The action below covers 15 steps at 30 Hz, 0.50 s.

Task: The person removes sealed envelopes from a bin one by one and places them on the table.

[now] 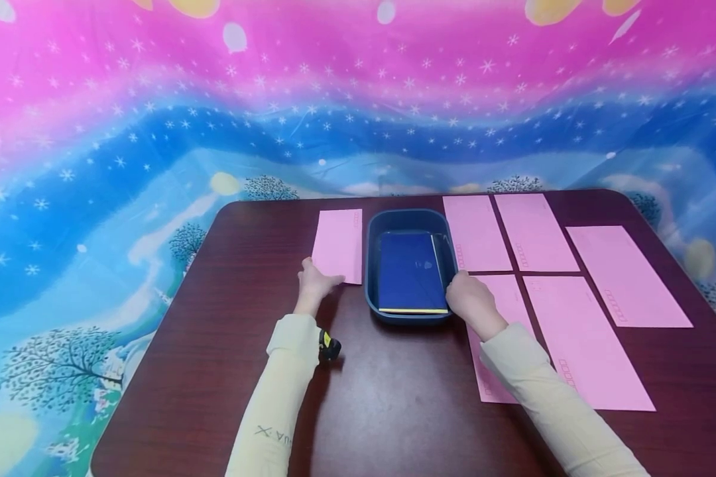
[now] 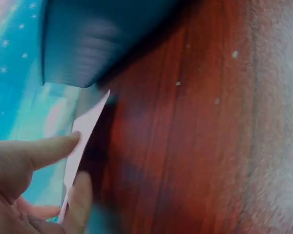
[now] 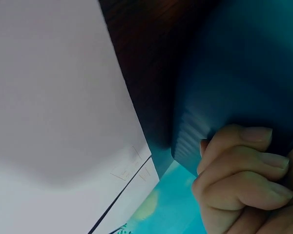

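Observation:
My left hand pinches a pink envelope at its near end, left of the dark blue plastic basin. In the left wrist view the envelope appears nearly edge-on between thumb and fingers, its far end raised in a slight bend. My right hand grips the basin's right side close to its near corner. The right wrist view shows its fingers curled against the outer wall; the thumb is hidden. Inside the basin lies a dark blue booklet with a yellow near edge.
Several pink envelopes lie flat in rows on the right of the dark red-brown wooden table. The right forearm crosses over some of them. A black-and-yellow device sits at the left wrist. A patterned curtain hangs behind the table.

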Tool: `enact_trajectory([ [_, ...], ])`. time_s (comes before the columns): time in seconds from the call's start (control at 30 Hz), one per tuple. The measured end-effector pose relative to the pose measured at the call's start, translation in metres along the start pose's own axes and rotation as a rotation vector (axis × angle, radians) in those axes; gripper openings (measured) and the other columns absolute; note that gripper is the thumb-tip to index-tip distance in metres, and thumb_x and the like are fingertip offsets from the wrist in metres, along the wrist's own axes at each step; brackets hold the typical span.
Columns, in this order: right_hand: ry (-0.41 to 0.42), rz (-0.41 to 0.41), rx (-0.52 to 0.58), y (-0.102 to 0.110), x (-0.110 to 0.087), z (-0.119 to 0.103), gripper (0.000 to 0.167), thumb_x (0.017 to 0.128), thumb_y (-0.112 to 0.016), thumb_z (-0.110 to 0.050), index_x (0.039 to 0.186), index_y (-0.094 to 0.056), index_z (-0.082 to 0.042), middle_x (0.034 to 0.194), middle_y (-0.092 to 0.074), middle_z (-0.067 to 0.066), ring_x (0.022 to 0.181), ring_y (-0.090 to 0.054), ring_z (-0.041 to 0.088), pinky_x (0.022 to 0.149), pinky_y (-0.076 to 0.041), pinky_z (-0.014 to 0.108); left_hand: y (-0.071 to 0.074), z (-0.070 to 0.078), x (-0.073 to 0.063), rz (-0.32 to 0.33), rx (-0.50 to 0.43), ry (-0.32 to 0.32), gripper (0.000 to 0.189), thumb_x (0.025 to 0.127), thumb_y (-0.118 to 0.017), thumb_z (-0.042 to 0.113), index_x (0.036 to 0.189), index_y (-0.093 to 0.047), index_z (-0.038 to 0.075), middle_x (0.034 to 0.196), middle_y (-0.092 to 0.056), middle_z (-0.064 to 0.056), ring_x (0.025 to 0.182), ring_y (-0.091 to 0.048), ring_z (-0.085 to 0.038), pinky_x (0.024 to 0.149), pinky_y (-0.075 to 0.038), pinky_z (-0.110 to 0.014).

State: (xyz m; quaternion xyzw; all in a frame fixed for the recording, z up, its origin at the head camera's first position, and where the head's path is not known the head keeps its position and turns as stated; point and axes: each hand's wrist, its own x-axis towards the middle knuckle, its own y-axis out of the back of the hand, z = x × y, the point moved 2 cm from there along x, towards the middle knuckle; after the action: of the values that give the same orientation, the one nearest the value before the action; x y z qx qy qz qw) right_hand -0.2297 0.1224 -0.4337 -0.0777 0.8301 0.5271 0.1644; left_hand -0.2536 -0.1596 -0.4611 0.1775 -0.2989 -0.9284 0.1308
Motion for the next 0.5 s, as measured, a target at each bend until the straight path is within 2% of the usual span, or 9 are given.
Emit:
enact_trajectory([
  [0.1,0.003,0.005,-0.004,-0.001,0.0,0.0,0.04,0.098,-0.031,-0.014,0.121,-0.043,0.016,0.101,-0.06,0.029,0.079,-0.057,0.033,0.063,-0.048,0.038,-0.005,0.001,0.0,0.008,0.129,-0.022,0.085,0.075,-0.078,0.02,0.141,-0.029,0.0,0.131,-0.042,-0.03,0.117,-0.05,-0.04,0.099,-0.045,-0.049],
  [0.17,0.005,0.005,-0.007,-0.001,0.0,0.0,0.039,0.098,-0.032,-0.014,0.121,-0.044,0.016,0.102,-0.061,0.029,0.078,-0.058,0.033,0.064,-0.048,0.038,-0.008,0.0,0.0,0.026,0.163,-0.025,0.083,0.074,-0.079,0.019,0.14,-0.032,0.0,0.129,-0.043,-0.03,0.116,-0.051,-0.042,0.097,-0.046,-0.051],
  [0.3,0.005,0.006,-0.007,-0.001,0.0,0.0,0.039,0.098,-0.032,-0.014,0.121,-0.044,0.016,0.102,-0.061,0.03,0.078,-0.058,0.033,0.064,-0.049,0.039,-0.012,0.001,0.002,0.06,0.145,-0.032,0.081,0.074,-0.079,0.017,0.138,-0.033,-0.003,0.128,-0.044,-0.03,0.118,-0.049,-0.043,0.099,-0.045,-0.051],
  [0.43,0.003,0.008,-0.01,-0.001,0.0,0.0,0.04,0.098,-0.031,-0.014,0.121,-0.043,0.017,0.103,-0.061,0.03,0.079,-0.058,0.033,0.066,-0.049,0.04,-0.015,0.001,0.005,0.067,0.114,-0.043,0.08,0.075,-0.079,0.018,0.136,-0.033,-0.006,0.128,-0.043,-0.029,0.119,-0.046,-0.041,0.103,-0.043,-0.05],
  [0.5,0.003,0.009,-0.011,-0.001,0.0,0.001,0.04,0.098,-0.031,-0.014,0.121,-0.044,0.017,0.104,-0.061,0.031,0.08,-0.058,0.034,0.066,-0.049,0.041,-0.016,0.002,0.006,0.067,0.13,-0.041,0.078,0.076,-0.079,0.02,0.135,-0.035,-0.006,0.128,-0.043,-0.029,0.119,-0.045,-0.041,0.103,-0.043,-0.048],
])
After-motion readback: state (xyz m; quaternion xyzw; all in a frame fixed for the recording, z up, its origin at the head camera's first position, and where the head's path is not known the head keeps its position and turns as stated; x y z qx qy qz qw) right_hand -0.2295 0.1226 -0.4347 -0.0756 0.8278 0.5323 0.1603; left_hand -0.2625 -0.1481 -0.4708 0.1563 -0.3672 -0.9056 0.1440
